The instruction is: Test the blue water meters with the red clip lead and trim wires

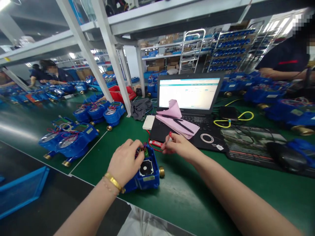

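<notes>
Meter [149, 177], boxy blue plastic, likely heavy: grip walls [154, 184]. Left hand [126, 159] curled atop, hold unclear; right hand [179, 146], beside meter, pinches red-tipped white piece [169, 140].

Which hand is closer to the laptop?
The right. The right hand is by the front edge of the laptop; the left hand is farther off, at the open blue unit.

Unreadable white letters on red cylinder [156, 143], illegible laptop screen [189, 93]
</notes>
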A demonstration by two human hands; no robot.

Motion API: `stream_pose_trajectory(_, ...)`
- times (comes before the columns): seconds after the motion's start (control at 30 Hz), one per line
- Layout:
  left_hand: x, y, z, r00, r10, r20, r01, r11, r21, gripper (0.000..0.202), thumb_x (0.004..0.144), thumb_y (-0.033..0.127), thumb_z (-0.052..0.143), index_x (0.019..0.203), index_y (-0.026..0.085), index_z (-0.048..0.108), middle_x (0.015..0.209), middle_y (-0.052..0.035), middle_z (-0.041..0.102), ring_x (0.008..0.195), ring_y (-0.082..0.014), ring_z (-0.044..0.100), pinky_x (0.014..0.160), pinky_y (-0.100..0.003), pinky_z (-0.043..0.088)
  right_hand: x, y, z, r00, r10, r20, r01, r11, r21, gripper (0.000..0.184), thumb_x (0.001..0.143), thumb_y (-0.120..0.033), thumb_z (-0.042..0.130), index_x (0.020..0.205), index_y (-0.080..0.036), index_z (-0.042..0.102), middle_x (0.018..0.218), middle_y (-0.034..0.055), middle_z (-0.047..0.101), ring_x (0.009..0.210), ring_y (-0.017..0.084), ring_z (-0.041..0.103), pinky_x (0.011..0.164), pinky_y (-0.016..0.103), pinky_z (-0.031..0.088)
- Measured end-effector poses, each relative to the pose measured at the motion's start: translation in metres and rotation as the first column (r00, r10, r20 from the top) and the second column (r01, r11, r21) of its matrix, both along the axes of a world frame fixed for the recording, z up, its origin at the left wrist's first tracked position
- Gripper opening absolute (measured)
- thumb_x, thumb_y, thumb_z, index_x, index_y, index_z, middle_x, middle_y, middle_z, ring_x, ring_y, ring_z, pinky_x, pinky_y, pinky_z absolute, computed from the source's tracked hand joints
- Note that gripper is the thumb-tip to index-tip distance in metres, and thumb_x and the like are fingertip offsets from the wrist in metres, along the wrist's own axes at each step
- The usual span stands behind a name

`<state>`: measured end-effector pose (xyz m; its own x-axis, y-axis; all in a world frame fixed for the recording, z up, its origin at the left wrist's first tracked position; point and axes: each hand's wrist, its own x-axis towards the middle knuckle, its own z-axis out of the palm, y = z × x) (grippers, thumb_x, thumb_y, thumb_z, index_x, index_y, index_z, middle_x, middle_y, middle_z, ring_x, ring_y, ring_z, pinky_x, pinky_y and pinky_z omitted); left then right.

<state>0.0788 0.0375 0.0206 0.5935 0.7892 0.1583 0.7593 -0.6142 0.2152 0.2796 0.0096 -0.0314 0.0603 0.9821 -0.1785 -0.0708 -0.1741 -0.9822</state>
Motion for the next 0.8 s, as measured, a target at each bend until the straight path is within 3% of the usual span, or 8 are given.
stream_pose_trajectory(0.17, -0.018, -0.018, -0.004, 0.965, -0.035, 0.261, 0.046, 0.998, -0.037, 0.014, 0.084, 0.019, 0.035, 0.082, 0.022, 0.048, 0.089, -0.0046, 0.056, 0.083, -0.0202, 0.056, 0.075, -0.034, 0.045, -0.010, 0.005, -0.018, 0.996, 0.090, -0.030, -0.092, 0.990, -0.105, 0.019, 0.086, -0.018, 0.062, 0.070, -0.014, 0.051, 0.061, -0.0058, 0.057, 0.055, 0.009, 0.057, 0.053, 0.022, 0.046)
stream_pose_trajectory(0.3, -0.023, -0.016, -0.002, 0.906, -0.036, 0.421, 0.078, 0.994, -0.082, 0.013, 0.079, 0.014, 0.038, 0.072, 0.021, 0.046, 0.092, -0.0051, 0.058, 0.090, -0.0196, 0.056, 0.081, -0.034, 0.045, -0.019, 0.005, -0.025, 0.985, 0.123, -0.125, -0.138, 0.983, -0.120, 0.005, 0.088, -0.018, 0.060, 0.088, -0.013, 0.059, 0.078, -0.0018, 0.063, 0.067, 0.011, 0.061, 0.063, 0.026, 0.051)
stream_pose_trajectory(0.5, -0.026, -0.014, 0.000, 0.832, -0.064, 0.551, 0.183, 0.969, -0.164, 0.018, 0.074, 0.010, 0.041, 0.061, 0.020, 0.050, 0.091, -0.0044, 0.060, 0.087, -0.0180, 0.057, 0.080, -0.032, 0.044, -0.028, 0.015, -0.030, 0.927, 0.163, -0.338, -0.207, 0.974, -0.097, 0.029, 0.083, -0.020, 0.063, 0.112, -0.015, 0.061, 0.094, 0.0034, 0.067, 0.075, 0.014, 0.063, 0.074, 0.032, 0.051)
stream_pose_trajectory(0.63, -0.026, -0.016, -0.003, 0.779, -0.058, 0.625, 0.215, 0.960, -0.179, 0.020, 0.069, 0.005, 0.041, 0.059, 0.018, 0.051, 0.090, -0.0045, 0.060, 0.088, -0.0169, 0.057, 0.081, -0.030, 0.042, -0.019, 0.018, -0.027, 0.905, 0.150, -0.398, -0.177, 0.984, -0.033, 0.039, 0.072, -0.031, 0.071, 0.109, -0.020, 0.066, 0.097, 0.0048, 0.069, 0.079, 0.016, 0.065, 0.079, 0.032, 0.049)
stream_pose_trajectory(0.8, -0.025, -0.021, -0.007, 0.702, -0.066, 0.709, 0.262, 0.950, -0.171, 0.019, 0.063, 0.002, 0.040, 0.059, 0.018, 0.049, 0.077, -0.0028, 0.061, 0.080, -0.0157, 0.059, 0.077, -0.028, 0.046, -0.007, 0.012, -0.022, 0.902, 0.183, -0.391, -0.175, 0.983, 0.058, 0.038, 0.069, -0.046, 0.074, 0.100, -0.024, 0.071, 0.109, 0.0068, 0.069, 0.099, 0.024, 0.063, 0.087, 0.035, 0.047)
